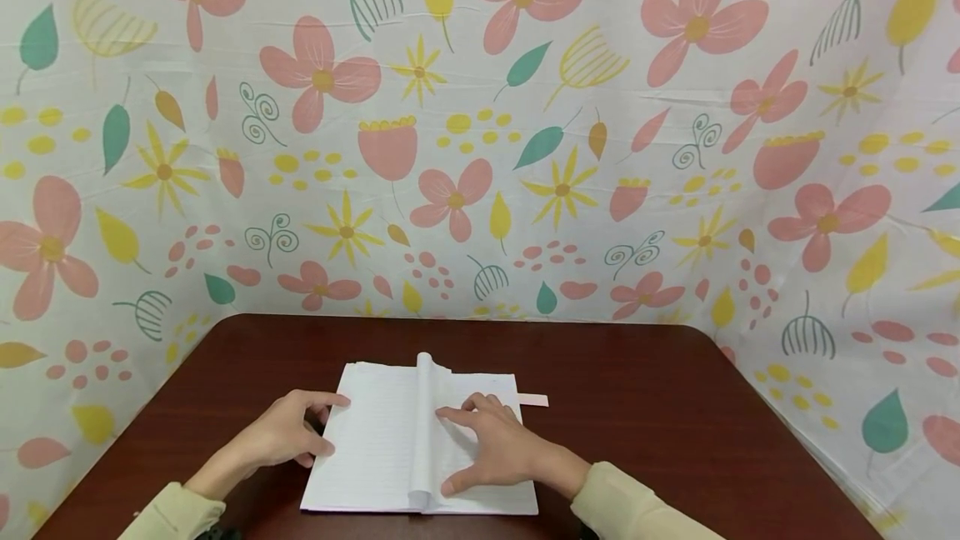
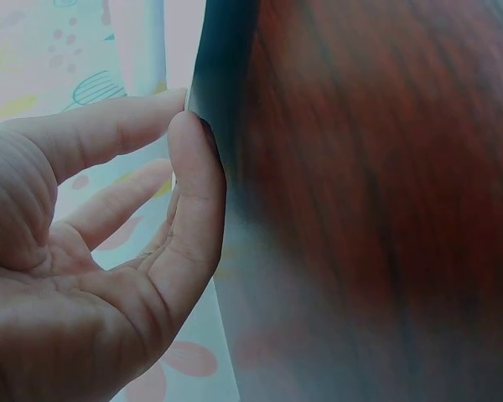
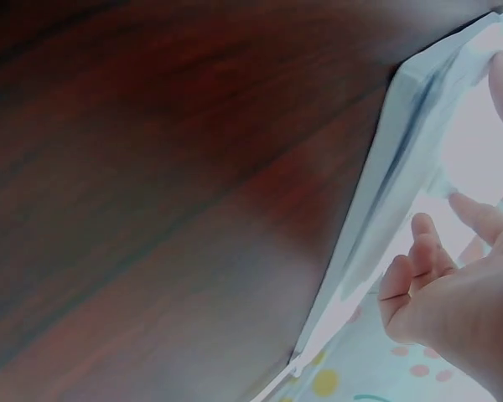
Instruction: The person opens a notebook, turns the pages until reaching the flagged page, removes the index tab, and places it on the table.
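A notebook [image 1: 365, 440] with pale lined pages lies spread on the dark table. Along its middle, a page or several pages [image 1: 422, 432] stand up in a rolled curl. My left hand [image 1: 288, 427] holds the left edge; in the left wrist view, the edge [image 2: 189, 88] passes between its fingers. Over the right-hand page [image 1: 491, 498] is my right hand [image 1: 498, 444], thumb and index finger spread apart beside the curl. The right wrist view has this hand [image 3: 453, 285] next to the notebook's thick side [image 3: 394, 126], its other fingers loosely bent.
A pale strip [image 1: 534, 400] sticks out past the notebook's right edge. The reddish-brown table [image 1: 637, 407] has rounded far corners. Behind and beside it hangs a white cloth [image 1: 480, 273] printed with flowers and leaves.
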Demonstrator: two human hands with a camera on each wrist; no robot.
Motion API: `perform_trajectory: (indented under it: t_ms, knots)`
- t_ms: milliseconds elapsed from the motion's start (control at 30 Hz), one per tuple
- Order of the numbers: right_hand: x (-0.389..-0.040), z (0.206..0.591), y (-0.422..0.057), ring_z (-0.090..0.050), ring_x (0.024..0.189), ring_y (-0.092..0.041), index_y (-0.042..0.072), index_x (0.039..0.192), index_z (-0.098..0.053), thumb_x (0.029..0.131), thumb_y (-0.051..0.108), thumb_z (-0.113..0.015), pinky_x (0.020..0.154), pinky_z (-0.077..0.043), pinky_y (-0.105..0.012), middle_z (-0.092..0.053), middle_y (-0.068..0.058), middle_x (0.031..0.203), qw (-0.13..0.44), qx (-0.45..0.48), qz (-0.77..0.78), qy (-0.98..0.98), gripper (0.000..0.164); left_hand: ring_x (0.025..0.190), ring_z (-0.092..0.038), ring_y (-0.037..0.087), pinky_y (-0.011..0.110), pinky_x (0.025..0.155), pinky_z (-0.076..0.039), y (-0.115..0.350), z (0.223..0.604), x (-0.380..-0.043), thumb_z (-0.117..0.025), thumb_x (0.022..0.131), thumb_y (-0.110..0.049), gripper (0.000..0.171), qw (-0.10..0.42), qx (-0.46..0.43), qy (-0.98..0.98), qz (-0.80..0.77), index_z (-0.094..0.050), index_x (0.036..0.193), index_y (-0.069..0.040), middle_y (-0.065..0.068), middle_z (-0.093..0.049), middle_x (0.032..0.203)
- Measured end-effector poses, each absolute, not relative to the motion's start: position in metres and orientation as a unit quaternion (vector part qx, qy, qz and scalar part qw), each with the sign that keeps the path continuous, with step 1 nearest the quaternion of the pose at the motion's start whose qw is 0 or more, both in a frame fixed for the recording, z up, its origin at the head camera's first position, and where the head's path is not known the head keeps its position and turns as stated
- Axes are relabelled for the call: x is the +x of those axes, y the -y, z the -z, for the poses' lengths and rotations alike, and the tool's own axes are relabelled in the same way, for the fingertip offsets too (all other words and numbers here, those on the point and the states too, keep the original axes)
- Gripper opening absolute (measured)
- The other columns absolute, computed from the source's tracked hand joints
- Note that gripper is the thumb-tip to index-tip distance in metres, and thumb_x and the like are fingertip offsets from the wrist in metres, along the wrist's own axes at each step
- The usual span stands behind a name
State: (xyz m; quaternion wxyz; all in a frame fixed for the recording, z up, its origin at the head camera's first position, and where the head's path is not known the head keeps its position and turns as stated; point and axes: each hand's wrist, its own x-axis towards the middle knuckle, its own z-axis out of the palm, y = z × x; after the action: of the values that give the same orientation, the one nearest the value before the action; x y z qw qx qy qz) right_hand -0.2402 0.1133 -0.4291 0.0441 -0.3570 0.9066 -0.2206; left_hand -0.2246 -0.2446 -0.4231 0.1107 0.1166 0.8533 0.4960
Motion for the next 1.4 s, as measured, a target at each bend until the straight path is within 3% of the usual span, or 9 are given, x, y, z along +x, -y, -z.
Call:
perform_trajectory:
  t_ms: [333, 733, 1033, 1233, 1400]
  knots:
    - [-0.238, 0.424, -0.103, -0.055, 0.115, -0.016, 0.014, 0.156, -0.053, 0.078, 0.056, -0.091, 0.095, -0.048, -0.036, -0.065, 0.001, 0.132, 0.041, -0.371, 0.249, -0.893, 0.097, 0.061, -0.062, 0.028, 0.042, 0.058, -0.061, 0.244, 0.422, -0.223, -0.082, 0.079, 0.01, 0.063, 0.11, 0.117, -0.855, -0.493, -0.063, 0.139, 0.007, 0.016, -0.051, 0.102]
    - [-0.238, 0.424, -0.096, -0.056, 0.098, -0.012, 0.01, 0.157, -0.05, 0.077, 0.055, -0.092, 0.084, -0.049, -0.025, -0.065, 0.004, 0.124, 0.029, -0.358, 0.275, -0.892, 0.1, 0.061, -0.063, 0.028, 0.041, 0.058, -0.061, 0.244, 0.422, -0.224, -0.082, 0.079, 0.01, 0.063, 0.108, 0.124, -0.854, -0.494, -0.063, 0.139, 0.006, 0.016, -0.05, 0.103]
    - [-0.24, 0.422, -0.09, -0.058, 0.098, -0.011, 0.003, 0.154, -0.053, 0.078, 0.046, -0.094, 0.083, -0.049, -0.023, -0.063, -0.003, 0.142, 0.049, -0.358, 0.326, -0.874, 0.097, 0.061, -0.062, 0.027, 0.041, 0.057, -0.061, 0.243, 0.422, -0.223, -0.083, 0.078, 0.01, 0.063, 0.104, 0.121, -0.856, -0.492, -0.064, 0.138, 0.006, 0.016, -0.051, 0.101]
    - [-0.241, 0.423, -0.087, -0.058, 0.096, -0.012, 0.002, 0.153, -0.055, 0.08, 0.04, -0.094, 0.077, -0.047, -0.021, -0.063, -0.002, 0.145, 0.051, -0.378, 0.357, -0.853, 0.091, 0.061, -0.063, 0.027, 0.041, 0.057, -0.061, 0.243, 0.422, -0.223, -0.082, 0.078, 0.01, 0.063, 0.103, 0.124, -0.854, -0.494, -0.064, 0.138, 0.006, 0.016, -0.05, 0.101]
    - [-0.24, 0.423, -0.085, -0.058, 0.097, -0.014, 0.007, 0.155, -0.053, 0.079, 0.039, -0.095, 0.082, -0.047, -0.023, -0.063, 0.002, 0.142, 0.063, -0.378, 0.375, -0.844, 0.093, 0.061, -0.063, 0.026, 0.041, 0.057, -0.061, 0.244, 0.422, -0.223, -0.082, 0.078, 0.01, 0.062, 0.103, 0.126, -0.854, -0.495, -0.064, 0.137, 0.006, 0.016, -0.05, 0.1]
